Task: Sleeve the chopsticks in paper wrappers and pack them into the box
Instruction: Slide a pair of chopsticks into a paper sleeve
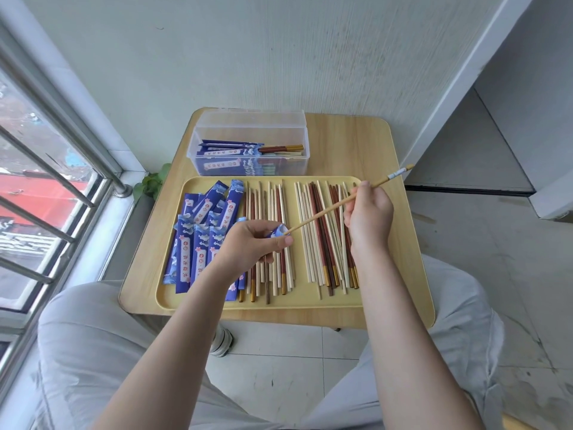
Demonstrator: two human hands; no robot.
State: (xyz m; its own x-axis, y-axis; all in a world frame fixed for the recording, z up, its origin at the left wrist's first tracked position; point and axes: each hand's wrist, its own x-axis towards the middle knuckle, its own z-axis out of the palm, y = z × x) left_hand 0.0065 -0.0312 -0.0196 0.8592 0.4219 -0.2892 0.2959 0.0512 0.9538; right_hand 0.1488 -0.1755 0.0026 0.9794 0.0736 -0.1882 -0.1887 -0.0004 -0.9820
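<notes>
On the counter (356, 131) sits a tray (310, 301) of chopsticks (319, 237) and wrappers (198, 243), with a box (248, 131) behind. The left hand (251, 243) pinches a wrapper (277, 232); the right hand (369, 215) grips a pale chopstick (328, 209), tip at its mouth.

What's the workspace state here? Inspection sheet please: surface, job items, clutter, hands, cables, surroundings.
Surface: small wooden table carrying a yellow tray.
Job items: blue wrappers at tray left; bare chopsticks in two groups beside them; clear box behind tray, holding some sleeved pairs.
Clutter: nothing seen.
Hands: left hand grips a wrapper mouth; right hand pinches a light chopstick, tip at that mouth.
Cables: nothing seen.
Surroundings: barred window left, plant at sill, white wall, tiled floor.
</notes>
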